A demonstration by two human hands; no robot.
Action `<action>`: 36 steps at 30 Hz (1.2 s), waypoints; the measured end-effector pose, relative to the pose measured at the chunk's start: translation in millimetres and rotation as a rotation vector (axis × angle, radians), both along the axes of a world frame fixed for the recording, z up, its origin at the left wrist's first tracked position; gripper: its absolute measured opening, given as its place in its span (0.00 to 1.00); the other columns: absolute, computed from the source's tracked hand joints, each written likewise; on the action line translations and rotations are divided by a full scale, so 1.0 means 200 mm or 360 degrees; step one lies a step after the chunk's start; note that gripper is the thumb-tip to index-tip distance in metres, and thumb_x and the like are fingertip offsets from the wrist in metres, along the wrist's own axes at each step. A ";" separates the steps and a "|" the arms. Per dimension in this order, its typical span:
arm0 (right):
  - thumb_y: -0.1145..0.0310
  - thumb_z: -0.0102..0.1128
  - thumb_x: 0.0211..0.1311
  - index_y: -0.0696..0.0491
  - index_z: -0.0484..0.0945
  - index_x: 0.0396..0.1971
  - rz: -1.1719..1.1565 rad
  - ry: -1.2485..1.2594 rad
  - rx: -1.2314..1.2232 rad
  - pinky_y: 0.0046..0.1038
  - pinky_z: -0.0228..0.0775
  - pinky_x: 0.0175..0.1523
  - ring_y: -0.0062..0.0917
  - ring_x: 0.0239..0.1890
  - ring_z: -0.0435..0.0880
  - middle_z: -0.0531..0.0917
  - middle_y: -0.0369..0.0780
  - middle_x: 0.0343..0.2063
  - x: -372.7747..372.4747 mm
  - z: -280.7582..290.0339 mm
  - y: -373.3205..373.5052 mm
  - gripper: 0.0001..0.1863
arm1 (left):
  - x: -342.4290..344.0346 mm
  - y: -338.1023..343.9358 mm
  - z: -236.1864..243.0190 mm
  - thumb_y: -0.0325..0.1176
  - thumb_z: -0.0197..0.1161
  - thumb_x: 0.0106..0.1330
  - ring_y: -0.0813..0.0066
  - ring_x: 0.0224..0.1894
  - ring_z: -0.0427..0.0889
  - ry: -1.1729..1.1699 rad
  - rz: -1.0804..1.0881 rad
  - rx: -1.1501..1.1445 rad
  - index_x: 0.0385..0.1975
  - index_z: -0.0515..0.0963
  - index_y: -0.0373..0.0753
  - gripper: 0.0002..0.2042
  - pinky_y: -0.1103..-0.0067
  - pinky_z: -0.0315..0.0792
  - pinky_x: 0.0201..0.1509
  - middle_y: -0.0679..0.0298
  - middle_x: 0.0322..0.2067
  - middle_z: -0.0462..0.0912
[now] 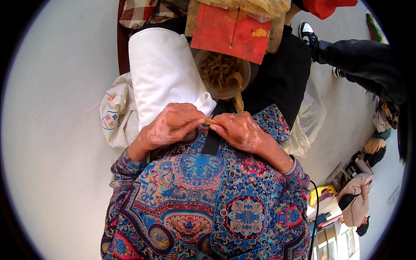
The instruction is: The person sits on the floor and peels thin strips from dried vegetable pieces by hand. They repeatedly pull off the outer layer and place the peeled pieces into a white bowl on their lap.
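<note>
While both hands meet just below the bowl [223,73] of straw-coloured strips, I see my left hand [173,125] and right hand [238,130] pinching one tan strip [211,121] between their fingertips.

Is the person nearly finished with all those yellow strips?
Cannot say nearly. A bowl ahead holds a heap of tan strips, sorted or waiting I cannot tell. In hand: the left hand and right hand pinch one strip between them, another strip dangling from the bowl.
</note>
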State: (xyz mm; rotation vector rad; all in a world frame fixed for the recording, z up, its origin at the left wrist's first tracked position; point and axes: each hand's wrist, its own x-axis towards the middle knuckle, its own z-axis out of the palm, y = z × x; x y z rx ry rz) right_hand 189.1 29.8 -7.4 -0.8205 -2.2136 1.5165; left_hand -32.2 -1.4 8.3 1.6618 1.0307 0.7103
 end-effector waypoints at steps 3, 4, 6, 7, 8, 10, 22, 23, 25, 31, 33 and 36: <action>0.65 0.58 0.60 0.57 0.71 0.24 0.0090 -0.0035 0.0102 0.40 0.68 0.26 0.41 0.22 0.78 0.77 0.44 0.18 -0.05 0.01 0.03 0.11 | -0.12 0.04 0.08 0.22 0.60 0.58 0.70 0.18 0.72 0.0136 0.0071 0.0004 0.31 0.78 0.32 0.03 0.75 0.63 0.22 0.63 0.16 0.74; 0.65 0.58 0.59 0.57 0.70 0.24 0.0127 -0.0056 0.0131 0.40 0.68 0.26 0.41 0.22 0.78 0.76 0.44 0.17 -0.07 0.01 0.04 0.12 | -0.16 0.05 0.10 0.22 0.60 0.58 0.71 0.17 0.71 0.0184 0.0091 -0.0027 0.30 0.78 0.32 0.03 0.76 0.62 0.21 0.64 0.15 0.73; 0.65 0.57 0.60 0.57 0.69 0.24 0.0139 0.0013 0.0159 0.41 0.66 0.25 0.41 0.20 0.78 0.75 0.45 0.16 -0.11 0.00 0.04 0.12 | -0.23 0.06 0.13 0.22 0.61 0.58 0.70 0.19 0.72 0.0323 0.0077 -0.0099 0.30 0.78 0.32 0.03 0.75 0.64 0.23 0.64 0.16 0.74; 0.65 0.56 0.61 0.57 0.68 0.24 0.0144 0.0048 0.0174 0.41 0.66 0.25 0.41 0.20 0.77 0.75 0.45 0.16 -0.13 0.00 0.05 0.12 | -0.25 0.07 0.15 0.22 0.61 0.58 0.69 0.22 0.74 0.0413 0.0041 -0.0140 0.31 0.78 0.32 0.03 0.75 0.66 0.26 0.62 0.19 0.76; 0.66 0.56 0.60 0.57 0.68 0.24 0.0155 0.0026 0.0186 0.41 0.66 0.24 0.42 0.20 0.77 0.74 0.46 0.15 -0.14 -0.01 0.05 0.11 | -0.26 0.08 0.17 0.22 0.61 0.57 0.67 0.25 0.77 0.0504 0.0002 -0.0179 0.32 0.78 0.32 0.04 0.74 0.69 0.29 0.61 0.22 0.78; 0.68 0.57 0.59 0.57 0.70 0.24 0.0187 -0.0024 0.0216 0.41 0.65 0.23 0.43 0.19 0.76 0.73 0.46 0.15 -0.15 -0.02 0.06 0.10 | -0.18 0.10 0.20 0.22 0.61 0.56 0.63 0.35 0.78 0.0842 0.0014 0.0280 0.36 0.77 0.33 0.08 0.71 0.71 0.40 0.57 0.32 0.79; 0.56 0.51 0.65 0.57 0.73 0.27 0.0404 -0.0148 -0.0107 0.41 0.68 0.31 0.46 0.25 0.77 0.75 0.48 0.17 -0.05 0.05 0.08 0.18 | -0.04 0.02 0.18 0.30 0.61 0.59 0.57 0.26 0.77 0.0692 -0.0426 -0.0073 0.29 0.72 0.36 0.06 0.68 0.70 0.28 0.57 0.21 0.75; 0.56 0.51 0.65 0.57 0.73 0.27 0.0413 -0.0138 -0.0118 0.40 0.68 0.30 0.46 0.25 0.77 0.75 0.48 0.16 -0.05 0.06 0.08 0.18 | -0.06 0.02 0.20 0.31 0.61 0.59 0.56 0.25 0.77 0.0687 -0.0423 -0.0157 0.28 0.73 0.36 0.06 0.68 0.69 0.27 0.56 0.21 0.75; 0.57 0.53 0.64 0.56 0.74 0.27 0.0392 -0.0065 -0.0064 0.41 0.67 0.28 0.46 0.23 0.76 0.75 0.47 0.16 -0.06 0.07 0.09 0.16 | -0.10 0.03 0.25 0.32 0.60 0.61 0.56 0.21 0.73 0.0666 -0.0382 -0.0271 0.26 0.73 0.36 0.07 0.69 0.67 0.25 0.55 0.18 0.74; 0.64 0.56 0.62 0.57 0.73 0.27 0.0052 0.0265 0.0144 0.40 0.65 0.23 0.45 0.19 0.75 0.74 0.46 0.15 -0.14 0.10 0.09 0.11 | -0.40 0.02 0.33 0.36 0.57 0.66 0.78 0.14 0.64 0.0166 0.0113 -0.0532 0.19 0.72 0.34 0.15 0.80 0.56 0.17 0.68 0.13 0.69; 0.66 0.57 0.61 0.57 0.73 0.27 -0.0069 0.0442 0.0246 0.39 0.65 0.22 0.44 0.18 0.75 0.74 0.46 0.14 -0.19 0.14 0.10 0.10 | -0.36 -0.02 0.31 0.37 0.54 0.68 0.84 0.14 0.60 -0.0607 0.0441 -0.0584 0.20 0.73 0.35 0.15 0.83 0.53 0.17 0.70 0.13 0.68; 0.70 0.57 0.61 0.58 0.72 0.27 -0.0158 0.0526 0.0375 0.38 0.65 0.21 0.44 0.17 0.74 0.72 0.45 0.13 -0.26 0.19 0.13 0.07 | -0.19 -0.01 0.33 0.37 0.49 0.71 0.88 0.15 0.56 -0.1271 0.0875 -0.0504 0.23 0.74 0.35 0.16 0.84 0.50 0.16 0.72 0.14 0.66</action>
